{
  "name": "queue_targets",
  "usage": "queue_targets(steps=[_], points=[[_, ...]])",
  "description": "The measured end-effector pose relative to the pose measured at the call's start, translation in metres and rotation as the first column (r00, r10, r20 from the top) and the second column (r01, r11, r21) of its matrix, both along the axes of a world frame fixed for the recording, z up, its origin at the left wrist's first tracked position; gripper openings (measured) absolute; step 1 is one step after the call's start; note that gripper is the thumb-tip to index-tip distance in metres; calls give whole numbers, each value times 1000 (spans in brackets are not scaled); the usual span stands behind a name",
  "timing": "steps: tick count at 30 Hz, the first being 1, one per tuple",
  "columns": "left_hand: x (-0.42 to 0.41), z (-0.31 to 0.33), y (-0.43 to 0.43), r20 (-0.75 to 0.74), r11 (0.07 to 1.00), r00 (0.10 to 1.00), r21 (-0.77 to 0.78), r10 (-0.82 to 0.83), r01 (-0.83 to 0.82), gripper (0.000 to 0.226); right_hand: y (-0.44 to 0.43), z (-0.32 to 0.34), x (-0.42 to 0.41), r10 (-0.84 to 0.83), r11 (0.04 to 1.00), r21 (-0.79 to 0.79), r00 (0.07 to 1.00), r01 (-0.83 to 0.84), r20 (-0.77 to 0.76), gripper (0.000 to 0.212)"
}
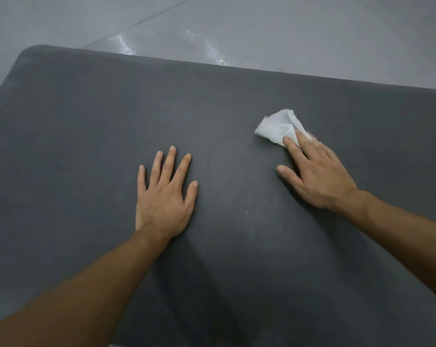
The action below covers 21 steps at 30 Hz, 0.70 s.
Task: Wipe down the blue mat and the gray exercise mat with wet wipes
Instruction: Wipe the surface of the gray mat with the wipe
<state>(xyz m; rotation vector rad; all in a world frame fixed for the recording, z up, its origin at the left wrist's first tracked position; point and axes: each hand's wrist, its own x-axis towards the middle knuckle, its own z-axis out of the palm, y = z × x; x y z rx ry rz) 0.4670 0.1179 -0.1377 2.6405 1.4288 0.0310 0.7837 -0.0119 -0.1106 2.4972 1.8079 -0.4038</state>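
The gray exercise mat (86, 116) with a fine wavy ribbing fills most of the view, its far edge and rounded far-left corner showing. My left hand (165, 196) lies flat on it near the middle, fingers straight and spread. My right hand (314, 171) is further right, its straight fingers pressing a crumpled white wet wipe (277, 127) onto the mat. The wipe sticks out beyond the fingertips toward the far edge. No blue mat is in view.
A gray tiled floor (262, 26) lies beyond the mat's far edge, with shiny wet-looking streaks (215, 52) close to that edge. A strip of floor also shows at the left of the mat.
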Motion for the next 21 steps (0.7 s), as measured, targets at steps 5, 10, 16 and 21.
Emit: queue_targets(steps=[5,10,16,21], points=[[-2,0,-1,-3,1000,1000,-4,1,-1,65,20,1,-10,48,998,-27,999,-48,-24,80],[0,2,-1,-1,1000,1000,-4,2,-2,65,62,-6,-29,-70,997,-37,998,70,-2,82],[0,1,0,-3,1000,1000,-4,6,-6,66,36,-7,-49,118,993,34,992,-117,-41,89],[0,0,-1,11,1000,1000,10,11,-11,66,-71,1,-98,582,810,-15,807,-586,-99,85]])
